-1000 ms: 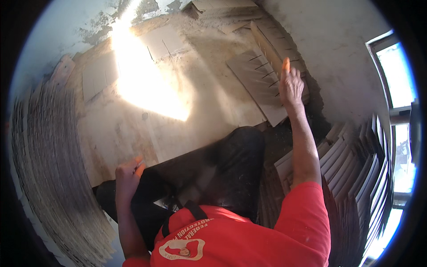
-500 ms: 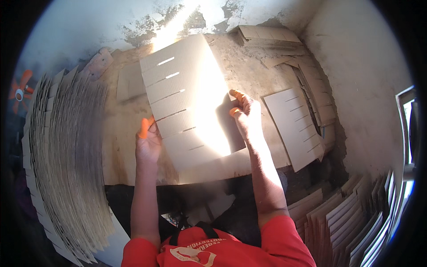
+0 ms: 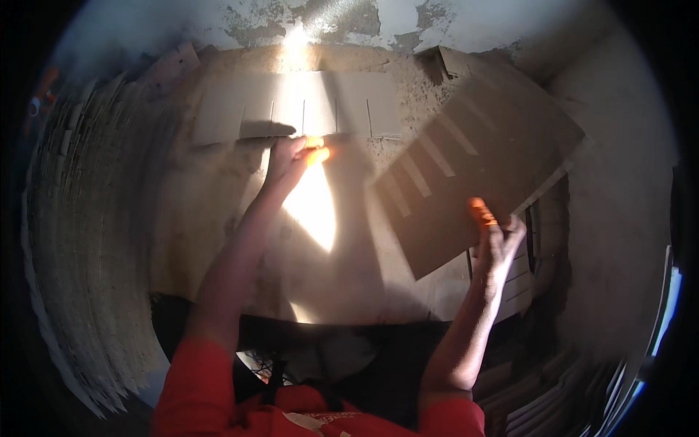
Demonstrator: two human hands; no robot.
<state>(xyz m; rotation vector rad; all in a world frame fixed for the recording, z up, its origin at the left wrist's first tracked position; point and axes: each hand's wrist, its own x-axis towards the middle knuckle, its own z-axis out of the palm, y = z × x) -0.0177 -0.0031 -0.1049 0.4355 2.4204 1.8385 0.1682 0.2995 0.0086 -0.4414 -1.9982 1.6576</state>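
My right hand (image 3: pixel 496 244) grips a brown cardboard sheet (image 3: pixel 480 146) by its near edge. Slots run in from one side of this sheet, which is raised and tilted over the right part of the table. An orange-covered finger rests against its face. Farther back, a second slotted cardboard sheet (image 3: pixel 218 109) lies flat on the table. At that sheet's near edge is my left hand (image 3: pixel 295 156), its orange-covered thumb and finger pinched together along the edge. Strong sunlight and blur obscure the exact contact.
The wooden table (image 3: pixel 196 240) stands against a peeling wall (image 3: pixel 335 18). Tall rows of cardboard sheets (image 3: pixel 87 240) fill the left side. More cardboard (image 3: pixel 520 284) lies beneath the raised sheet at right. Several stacked sheets (image 3: pixel 561 400) stand below the table's right end.
The sheet that was between both hands has swung to the right in my right hand. My left hand has left it and moved forward to the flat sheet at the back, now uncovered.
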